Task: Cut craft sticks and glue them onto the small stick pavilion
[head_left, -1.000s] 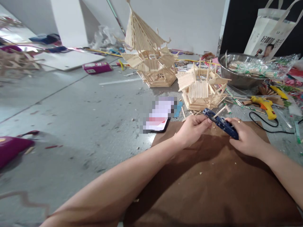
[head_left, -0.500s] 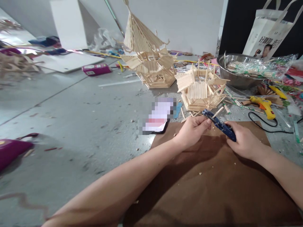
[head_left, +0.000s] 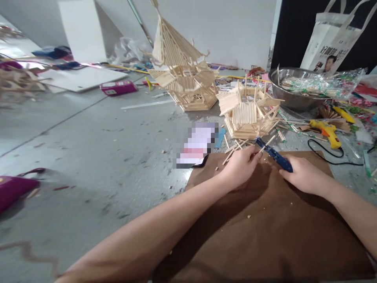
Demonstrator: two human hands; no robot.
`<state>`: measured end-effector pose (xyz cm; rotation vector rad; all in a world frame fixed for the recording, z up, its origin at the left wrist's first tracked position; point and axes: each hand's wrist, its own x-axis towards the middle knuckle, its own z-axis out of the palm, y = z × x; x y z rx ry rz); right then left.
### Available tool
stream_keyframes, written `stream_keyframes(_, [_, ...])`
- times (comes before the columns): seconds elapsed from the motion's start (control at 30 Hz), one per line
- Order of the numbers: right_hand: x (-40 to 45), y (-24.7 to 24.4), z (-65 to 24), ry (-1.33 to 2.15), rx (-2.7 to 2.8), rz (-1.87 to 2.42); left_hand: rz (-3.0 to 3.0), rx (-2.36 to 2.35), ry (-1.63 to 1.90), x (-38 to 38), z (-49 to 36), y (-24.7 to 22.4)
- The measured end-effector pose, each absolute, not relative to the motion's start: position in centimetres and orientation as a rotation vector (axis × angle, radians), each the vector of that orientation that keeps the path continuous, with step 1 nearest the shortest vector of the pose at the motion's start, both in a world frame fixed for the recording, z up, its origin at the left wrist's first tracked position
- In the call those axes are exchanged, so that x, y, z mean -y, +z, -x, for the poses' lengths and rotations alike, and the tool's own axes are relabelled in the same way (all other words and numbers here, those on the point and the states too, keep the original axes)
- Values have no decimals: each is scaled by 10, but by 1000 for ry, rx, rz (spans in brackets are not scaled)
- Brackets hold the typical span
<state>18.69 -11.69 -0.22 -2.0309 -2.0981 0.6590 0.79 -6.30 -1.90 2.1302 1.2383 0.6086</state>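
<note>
My left hand (head_left: 243, 163) pinches a thin wooden stick (head_left: 268, 142), which slants up to the right. My right hand (head_left: 303, 175) is closed around the handle of a blue cutter (head_left: 278, 158). The cutter's tip points up and left, beside the stick; whether its jaws touch the wood I cannot tell. Just beyond my hands stands a small roofed model of wooden sticks (head_left: 245, 114). Several loose sticks (head_left: 232, 148) lie between it and my left hand. Below my hands spreads a brown sheet (head_left: 265, 228) with small wood scraps on it.
Behind stands a taller stick pagoda (head_left: 188, 82). A phone (head_left: 198, 143) lies left of my hands. To the right are a yellow glue gun (head_left: 327, 131) with a black cord, a metal bowl (head_left: 290, 96) of packaged sticks and a white bag (head_left: 330, 43). Purple boxes (head_left: 118, 88) sit left.
The cutter and my left fingers have drawn slightly apart, and the stick shows more of its length. My left hand has shifted a little left and down, uncovering more loose sticks.
</note>
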Motion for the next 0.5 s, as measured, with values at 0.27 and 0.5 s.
stream_keyframes(0.27, [102,2,-199,1129,2042,2188,-2403,-1319,138,63,-13,-23])
stream_keyframes(0.5, [99,0,-194,1137,2019,2298,-2475,-1345,-7,62,-16,-28])
